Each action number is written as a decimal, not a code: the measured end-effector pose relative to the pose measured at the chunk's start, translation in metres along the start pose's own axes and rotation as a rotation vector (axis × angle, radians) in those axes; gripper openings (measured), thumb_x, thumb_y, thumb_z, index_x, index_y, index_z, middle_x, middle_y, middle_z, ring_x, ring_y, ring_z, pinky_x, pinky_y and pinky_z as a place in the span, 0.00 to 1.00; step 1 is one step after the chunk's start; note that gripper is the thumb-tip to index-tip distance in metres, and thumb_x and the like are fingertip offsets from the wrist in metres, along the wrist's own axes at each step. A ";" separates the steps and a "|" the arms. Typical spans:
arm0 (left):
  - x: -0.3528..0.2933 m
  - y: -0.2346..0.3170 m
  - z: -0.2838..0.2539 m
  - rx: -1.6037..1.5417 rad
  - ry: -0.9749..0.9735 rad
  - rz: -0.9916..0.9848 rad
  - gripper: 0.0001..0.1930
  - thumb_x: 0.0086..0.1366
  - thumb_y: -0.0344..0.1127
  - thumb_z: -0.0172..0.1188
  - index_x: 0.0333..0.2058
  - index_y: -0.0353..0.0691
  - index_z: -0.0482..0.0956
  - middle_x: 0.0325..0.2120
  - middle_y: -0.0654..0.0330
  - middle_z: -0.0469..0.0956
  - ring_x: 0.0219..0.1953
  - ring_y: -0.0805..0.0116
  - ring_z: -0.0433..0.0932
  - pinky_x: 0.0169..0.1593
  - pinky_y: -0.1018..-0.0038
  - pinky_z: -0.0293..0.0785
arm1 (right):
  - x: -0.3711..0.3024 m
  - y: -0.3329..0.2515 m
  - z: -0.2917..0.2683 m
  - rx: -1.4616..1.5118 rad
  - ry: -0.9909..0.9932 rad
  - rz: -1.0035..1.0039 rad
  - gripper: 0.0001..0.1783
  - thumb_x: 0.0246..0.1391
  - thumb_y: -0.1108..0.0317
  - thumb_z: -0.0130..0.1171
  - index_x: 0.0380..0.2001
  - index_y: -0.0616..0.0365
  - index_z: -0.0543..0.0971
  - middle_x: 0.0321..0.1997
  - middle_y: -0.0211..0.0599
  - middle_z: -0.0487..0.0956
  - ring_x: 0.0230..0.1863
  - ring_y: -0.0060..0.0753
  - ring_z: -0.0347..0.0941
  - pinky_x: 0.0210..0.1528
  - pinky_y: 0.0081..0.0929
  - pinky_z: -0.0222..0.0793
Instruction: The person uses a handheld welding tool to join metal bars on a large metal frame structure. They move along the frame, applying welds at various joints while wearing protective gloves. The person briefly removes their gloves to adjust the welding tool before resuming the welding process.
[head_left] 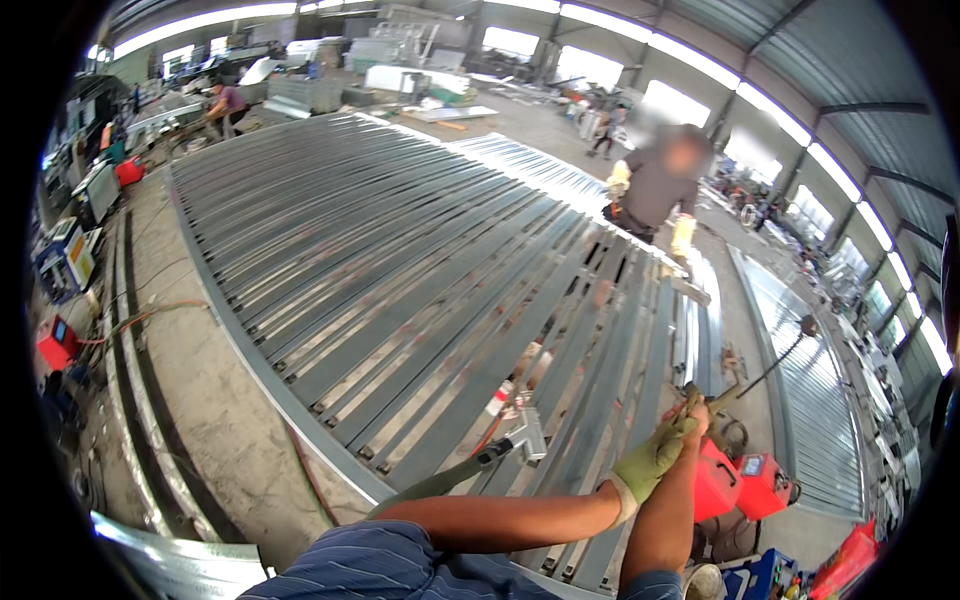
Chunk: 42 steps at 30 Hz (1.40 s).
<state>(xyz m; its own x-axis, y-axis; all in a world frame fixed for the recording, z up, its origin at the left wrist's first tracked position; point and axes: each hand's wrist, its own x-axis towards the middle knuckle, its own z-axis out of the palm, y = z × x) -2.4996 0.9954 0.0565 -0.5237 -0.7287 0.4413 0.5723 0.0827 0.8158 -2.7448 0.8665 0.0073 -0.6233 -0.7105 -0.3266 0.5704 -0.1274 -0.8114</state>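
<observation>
**What the view does not show**

The right hand (697, 418) lies mostly behind the gloved left hand (655, 455); its fingers cannot be made out. What the left fingers (683, 432) close on is unclear, perhaps a thin rod (770, 368) running up-right from them. Beyond the fingers, a co-worker (655, 190) is blurred.
</observation>
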 end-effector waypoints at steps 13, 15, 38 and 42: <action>-0.108 0.172 -0.103 0.985 0.133 0.367 0.50 0.73 0.53 0.70 0.81 0.35 0.54 0.79 0.38 0.60 0.80 0.38 0.61 0.80 0.49 0.59 | -0.041 -0.010 0.109 0.077 -0.199 -0.237 0.20 0.81 0.47 0.52 0.57 0.49 0.81 0.48 0.31 0.84 0.40 0.37 0.81 0.43 0.40 0.80; -0.110 0.158 -0.140 1.211 0.326 0.271 0.58 0.66 0.54 0.77 0.82 0.36 0.51 0.79 0.37 0.57 0.79 0.36 0.61 0.79 0.47 0.59 | -0.145 0.053 0.143 -0.001 -0.436 -0.057 0.19 0.79 0.46 0.58 0.55 0.49 0.81 0.43 0.28 0.82 0.38 0.32 0.80 0.41 0.37 0.80; -0.307 0.078 -0.322 1.196 1.046 -0.824 0.40 0.63 0.53 0.72 0.68 0.35 0.75 0.67 0.38 0.76 0.66 0.37 0.79 0.66 0.51 0.78 | -0.264 0.375 0.143 -1.392 -1.109 -0.100 0.43 0.53 0.50 0.80 0.65 0.64 0.77 0.57 0.60 0.86 0.59 0.62 0.84 0.61 0.51 0.79; -0.325 0.084 -0.310 1.119 1.102 -0.825 0.37 0.61 0.44 0.73 0.67 0.35 0.76 0.67 0.39 0.76 0.67 0.40 0.78 0.66 0.54 0.78 | -0.265 0.386 0.122 -1.428 -1.125 -0.248 0.41 0.57 0.52 0.78 0.66 0.64 0.75 0.65 0.64 0.78 0.65 0.71 0.76 0.66 0.55 0.75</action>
<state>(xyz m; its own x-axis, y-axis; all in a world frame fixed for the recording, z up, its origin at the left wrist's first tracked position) -2.0859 1.0278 -0.1345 0.4700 -0.8536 -0.2247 -0.5059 -0.4691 0.7239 -2.2939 0.9211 -0.1602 0.3432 -0.9187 -0.1954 -0.6809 -0.1000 -0.7255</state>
